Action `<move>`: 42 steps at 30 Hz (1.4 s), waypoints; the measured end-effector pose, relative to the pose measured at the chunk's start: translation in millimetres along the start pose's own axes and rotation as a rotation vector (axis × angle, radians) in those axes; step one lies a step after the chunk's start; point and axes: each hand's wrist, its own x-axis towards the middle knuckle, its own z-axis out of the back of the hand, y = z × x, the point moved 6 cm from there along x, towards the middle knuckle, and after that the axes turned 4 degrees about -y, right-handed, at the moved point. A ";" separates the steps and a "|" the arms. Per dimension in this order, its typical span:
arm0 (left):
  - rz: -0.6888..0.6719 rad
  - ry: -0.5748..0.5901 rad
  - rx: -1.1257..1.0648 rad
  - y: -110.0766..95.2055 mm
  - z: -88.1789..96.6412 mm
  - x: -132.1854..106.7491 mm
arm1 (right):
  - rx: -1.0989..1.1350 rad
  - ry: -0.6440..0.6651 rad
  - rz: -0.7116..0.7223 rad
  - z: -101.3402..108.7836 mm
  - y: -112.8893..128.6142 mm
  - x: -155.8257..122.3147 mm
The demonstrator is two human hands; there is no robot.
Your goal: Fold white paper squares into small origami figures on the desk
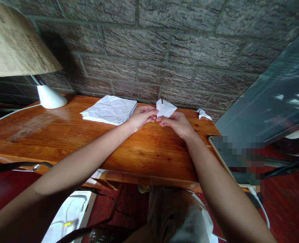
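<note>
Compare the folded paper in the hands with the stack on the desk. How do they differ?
The folded paper is small and pointed; the stack is broad and squarish. The left hand and right hand pinch the folded paper; the stack lies flat on the desk, untouched. Both are white and creased.

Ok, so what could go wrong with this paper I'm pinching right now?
1. The left hand and right hand both pinch the folded paper at its lower edge, close together. Pulling apart there might tear it.
2. It is held near the back edge of the table, by the brick wall. If it slips, it could drop behind.
3. The small folded piece lies near the far right corner. A sleeve or arm could brush it off.
</note>
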 end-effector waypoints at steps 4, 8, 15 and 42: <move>-0.023 0.014 0.030 -0.7 0.6 0.5 | -0.035 0.001 0.019 0.2 -0.3 -0.1; -0.043 0.021 0.052 -2.4 0.7 0.7 | -0.033 -0.010 0.012 -0.7 -1.5 0.2; -0.084 0.056 0.132 -6.0 -4.6 -1.1 | -0.077 -0.064 0.012 -2.0 -0.1 -1.7; -0.182 0.104 0.304 -12.3 -1.7 2.5 | 0.093 -0.237 -0.029 14.1 4.2 2.2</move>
